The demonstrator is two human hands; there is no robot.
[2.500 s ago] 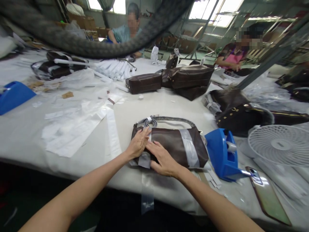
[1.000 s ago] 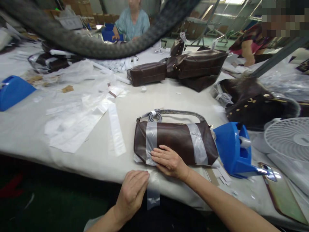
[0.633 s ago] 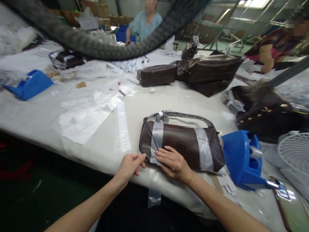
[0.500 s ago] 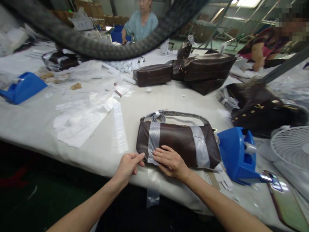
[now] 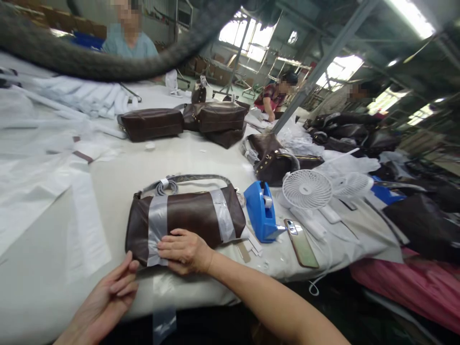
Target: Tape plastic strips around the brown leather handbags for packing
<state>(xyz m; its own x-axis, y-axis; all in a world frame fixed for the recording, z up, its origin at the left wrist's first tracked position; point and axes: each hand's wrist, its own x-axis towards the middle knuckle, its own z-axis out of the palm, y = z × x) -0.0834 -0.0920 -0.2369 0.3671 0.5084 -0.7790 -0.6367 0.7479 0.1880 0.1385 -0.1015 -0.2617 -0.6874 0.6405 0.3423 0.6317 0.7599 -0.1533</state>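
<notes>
A dark brown handbag (image 5: 194,213) lies on the table, with two translucent wrapping strips around it and its handle at the far side. My right hand (image 5: 185,251) rests flat, fingers extended, over the left strip (image 5: 158,223) near the bag's front edge. Close to the bag's lower left corner is my left hand (image 5: 117,292), its fingers curled with thumb and forefinger near each other; whether it holds anything is too small to tell. A loose translucent strip (image 5: 164,306) hangs over the table edge below the bag.
Right of the bag stand a blue tape dispenser (image 5: 260,213), a phone (image 5: 302,243) and a white fan (image 5: 307,189). More brown bags (image 5: 153,123) lie farther back. White sheets (image 5: 32,177) cover the left side. Other people are across the table.
The view has swung to the right, so the bag appears farther left. My left hand has moved slightly away from the bag's corner, while my right hand stays on the strip.
</notes>
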